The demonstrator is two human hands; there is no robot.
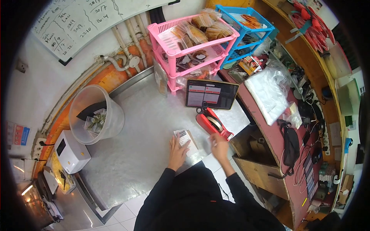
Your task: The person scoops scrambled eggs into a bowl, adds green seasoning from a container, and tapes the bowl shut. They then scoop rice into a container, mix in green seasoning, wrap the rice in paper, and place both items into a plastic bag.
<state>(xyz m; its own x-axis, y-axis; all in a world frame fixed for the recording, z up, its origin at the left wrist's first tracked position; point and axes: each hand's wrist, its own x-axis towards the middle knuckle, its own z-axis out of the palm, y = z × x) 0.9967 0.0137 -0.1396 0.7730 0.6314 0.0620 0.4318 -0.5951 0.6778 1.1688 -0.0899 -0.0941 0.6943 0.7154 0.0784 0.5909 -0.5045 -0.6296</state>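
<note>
Packet (192,140), printed label (182,135), under left hand (177,153)

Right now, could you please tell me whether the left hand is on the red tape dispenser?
No, the left hand rests on the white-labelled package.

On the whiteboard (86,29), up and to the left of the pink rack (200,47), I can read handwritten "Teh", "Manis", "30/7", "1/7", "20:22", "22:10" and "16:14", though some other words and dates are unclear. Below the rack, the print on the label (181,134) under my left hand (177,152) and on the tablet's screen (212,94) is too small for me to read.
</note>
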